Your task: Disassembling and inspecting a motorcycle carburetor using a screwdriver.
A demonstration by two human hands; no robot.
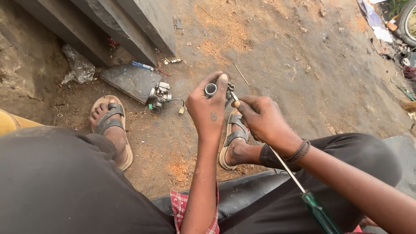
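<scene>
My left hand (209, 108) grips a small metal part with a round tube opening (211, 89) at its top, held up above my feet. My right hand (260, 117) pinches the steel shaft of a long screwdriver near its tip, which touches the part beside my left thumb. The shaft runs back along my right forearm to a green translucent handle (318, 211). A braided dark band sits on my right wrist.
A carburettor (159, 96) with a short wire lies on the dirt beside a dark flat slab (130, 81). My sandalled feet (112, 125) rest on the ground. Concrete steps (108, 26) rise at top left; scrap and a tyre (407, 21) lie at top right.
</scene>
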